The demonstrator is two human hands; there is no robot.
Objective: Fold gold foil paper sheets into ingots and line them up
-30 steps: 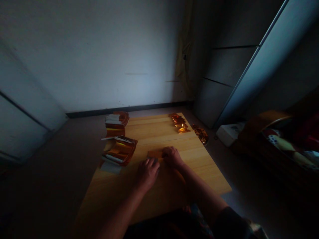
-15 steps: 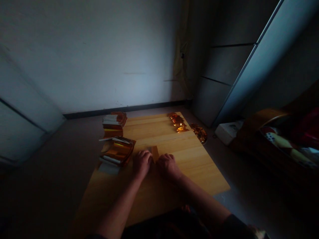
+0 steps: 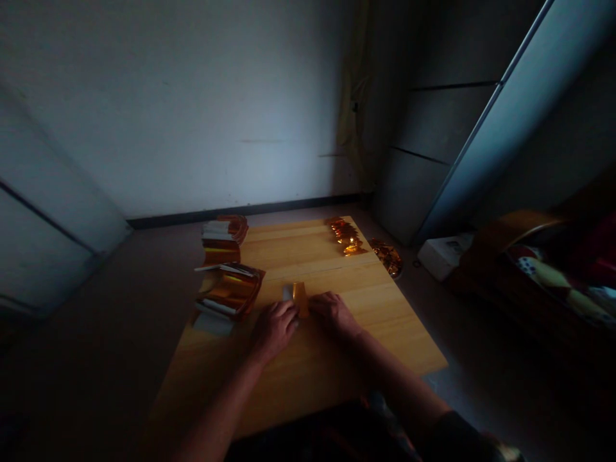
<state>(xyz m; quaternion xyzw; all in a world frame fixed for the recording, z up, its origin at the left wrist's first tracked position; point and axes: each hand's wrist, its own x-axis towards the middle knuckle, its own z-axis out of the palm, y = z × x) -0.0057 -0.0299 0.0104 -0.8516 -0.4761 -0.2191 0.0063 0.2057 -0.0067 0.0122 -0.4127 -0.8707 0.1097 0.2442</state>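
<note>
A small sheet of gold foil paper (image 3: 300, 299) lies on the wooden table in front of me, with a pale strip showing along its left side. My left hand (image 3: 276, 326) rests at its lower left, fingers curled closed on the edge of the sheet. At the right edge my right hand (image 3: 337, 314) has its fingers pressed together on the paper; the fingertips are partly hidden. Left of my left hand sits a curved stack of orange-gold foil sheets (image 3: 235, 289) with pale edges. Behind it lies another such stack (image 3: 224, 240).
A row of folded shiny gold pieces (image 3: 345, 236) lies at the table's (image 3: 385, 321) far right corner. Beyond that edge, a container of gold pieces (image 3: 386, 258) stands lower down. A white box (image 3: 443, 256) and a wooden-armed chair (image 3: 520, 224) are to the right.
My left hand has slid down toward me along the sheet, uncovering more foil and the pale strip. My right hand's fingers have flattened at the right edge. The view shifted slightly.
</note>
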